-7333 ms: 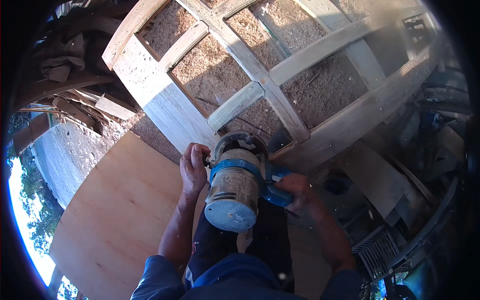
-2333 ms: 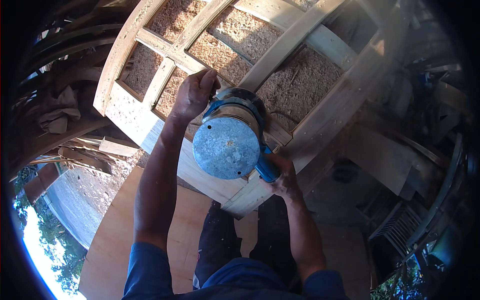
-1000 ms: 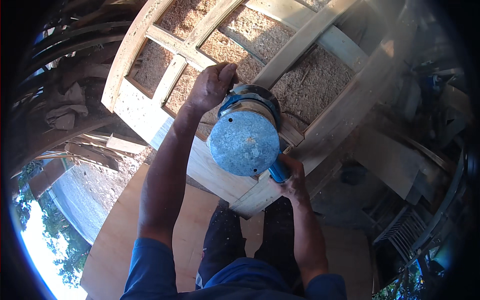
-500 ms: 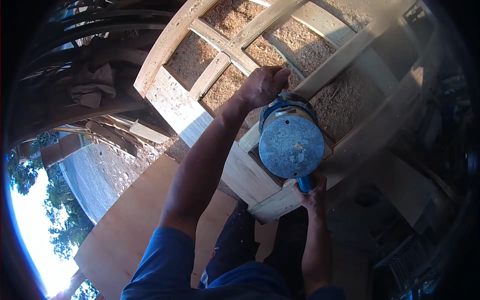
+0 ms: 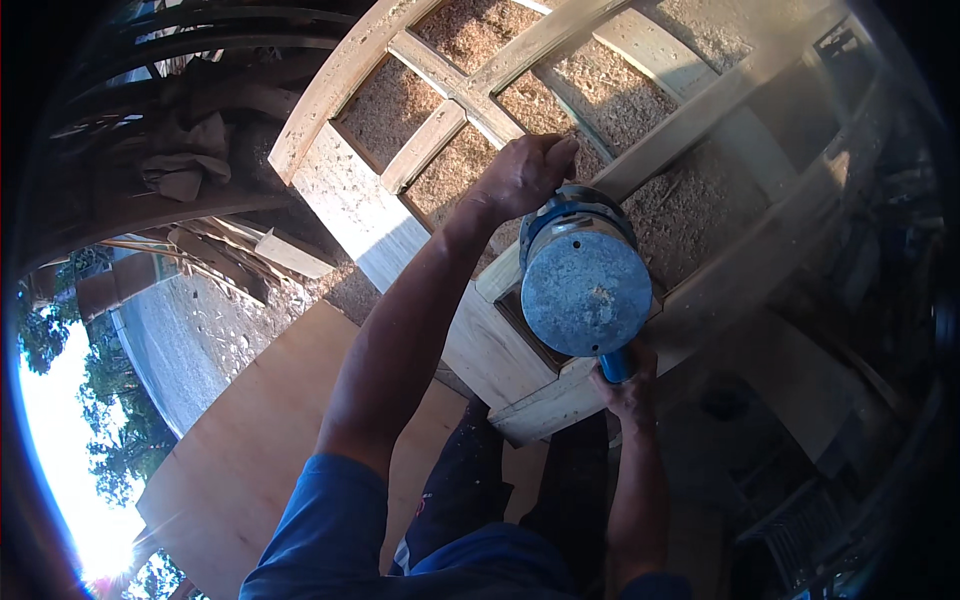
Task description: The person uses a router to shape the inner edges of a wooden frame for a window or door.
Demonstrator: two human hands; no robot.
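Observation:
A router (image 5: 586, 290) with a round, scuffed metal top and blue body stands on a wooden panelled door frame (image 5: 520, 365), over its near corner. My right hand (image 5: 632, 388) is wrapped round the router's blue handle on the near side. My left hand (image 5: 530, 172) is closed in a fist at the router's far side, apparently on its other handle, which the hand hides. The router's bit and base underneath are out of sight. Rails and stiles divide the frame into several openings, with wood shavings (image 5: 385, 112) showing through.
Left of my legs lies a large plywood sheet (image 5: 262, 440). Scrap wood (image 5: 290, 253) and a crumpled brown piece (image 5: 185, 165) are piled at the far left. Dust hazes the right side, where dark boards (image 5: 790, 375) and a slatted object (image 5: 808, 535) stand in shadow.
Both hands and the router keep nearly the same place on the frame. My view has shifted slightly, so the plywood and surroundings sit a little differently.

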